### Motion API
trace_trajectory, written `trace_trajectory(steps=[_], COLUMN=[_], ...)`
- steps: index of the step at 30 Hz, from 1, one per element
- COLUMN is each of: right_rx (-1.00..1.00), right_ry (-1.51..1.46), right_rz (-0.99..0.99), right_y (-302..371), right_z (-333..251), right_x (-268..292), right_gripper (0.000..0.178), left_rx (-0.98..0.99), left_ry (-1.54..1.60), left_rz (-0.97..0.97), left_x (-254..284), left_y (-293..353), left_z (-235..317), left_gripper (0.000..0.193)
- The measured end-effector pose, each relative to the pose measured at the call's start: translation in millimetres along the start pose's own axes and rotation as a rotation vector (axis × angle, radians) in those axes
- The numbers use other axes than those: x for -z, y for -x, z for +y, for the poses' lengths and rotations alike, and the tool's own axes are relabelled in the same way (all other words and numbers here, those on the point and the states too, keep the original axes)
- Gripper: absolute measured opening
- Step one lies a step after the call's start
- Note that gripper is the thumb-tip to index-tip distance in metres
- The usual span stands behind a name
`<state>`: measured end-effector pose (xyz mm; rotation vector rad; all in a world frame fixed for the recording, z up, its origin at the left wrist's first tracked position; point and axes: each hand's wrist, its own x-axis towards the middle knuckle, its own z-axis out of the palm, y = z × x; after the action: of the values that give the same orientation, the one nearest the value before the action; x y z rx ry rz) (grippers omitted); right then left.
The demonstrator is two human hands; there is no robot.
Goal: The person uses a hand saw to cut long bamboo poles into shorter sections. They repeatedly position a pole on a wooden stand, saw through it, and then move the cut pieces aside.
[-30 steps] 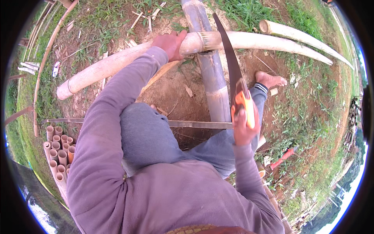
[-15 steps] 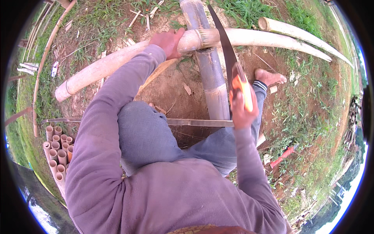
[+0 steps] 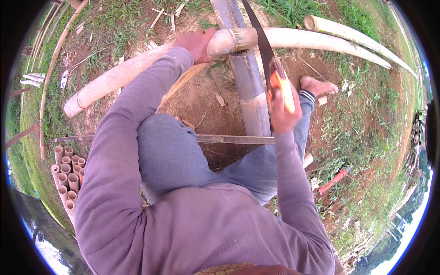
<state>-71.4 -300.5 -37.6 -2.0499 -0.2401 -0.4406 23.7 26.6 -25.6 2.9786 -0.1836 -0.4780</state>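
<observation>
A long pale bamboo pole (image 3: 316,38) lies crosswise over a thicker grey bamboo log (image 3: 254,98). My left hand (image 3: 196,45) is wrapped over the pole, left of the log. In my right hand (image 3: 286,110) is the orange handle of a hand saw (image 3: 264,48), my fingers closed round it. The dark blade crosses the pole just right of the log, its tip pointing away from me. Whether its teeth have cut in cannot be made out.
Short cut bamboo tubes (image 3: 65,176) stack at the left. A second bamboo pole (image 3: 348,37) lies at the far right. A flat bamboo strip (image 3: 233,139) runs across near my knees. A red-handled tool (image 3: 334,180) lies on the grass at the right, near my bare foot (image 3: 318,85).
My right hand and the saw have moved forward, away from me, along the stroke. My left hand stays on the pole, which sits slightly higher in view.
</observation>
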Motion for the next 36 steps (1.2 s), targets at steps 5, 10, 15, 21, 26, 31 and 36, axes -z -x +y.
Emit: trace_trajectory(steps=[5, 10, 15, 21, 26, 31, 36], right_rx=[-0.298, -0.102, -0.048, -0.279, -0.281, -0.351, -0.42], right_ry=[-0.291, -0.157, -0.11, -0.295, -0.157, -0.278, -0.254], right_rz=[0.006, -0.063, 0.024, -0.016, -0.003, -0.002, -0.067], right_y=[-33.8, 83.9, -33.8, -32.9, 59.6, 59.6, 56.9], right_z=[-8.8, -51.2, 2.4, -10.8, -22.6, -24.7, -21.3], right_x=[-28.6, 72.3, -31.5, -25.8, 46.1, 50.5, 72.8], right_gripper=[0.037, 0.047, 0.038, 0.04, 0.046, 0.05, 0.053], left_rx=[0.013, 0.028, 0.011, 0.037, -0.001, -0.058, -0.03], left_ry=[-0.016, 0.005, 0.002, -0.011, 0.051, 0.068, 0.115], left_rz=[0.019, 0.006, -0.024, -0.018, 0.013, 0.06, 0.034], left_x=[5.4, 0.4, 4.6, 14.4, 5.7, -2.7, 1.4], left_y=[-4.5, 0.5, -3.1, 0.0, -6.8, -17.6, -18.1], left_z=[-11.6, -13.0, 2.3, -9.9, -8.4, -1.2, -3.6], left_gripper=[0.096, 0.095, 0.096, 0.097, 0.096, 0.09, 0.092])
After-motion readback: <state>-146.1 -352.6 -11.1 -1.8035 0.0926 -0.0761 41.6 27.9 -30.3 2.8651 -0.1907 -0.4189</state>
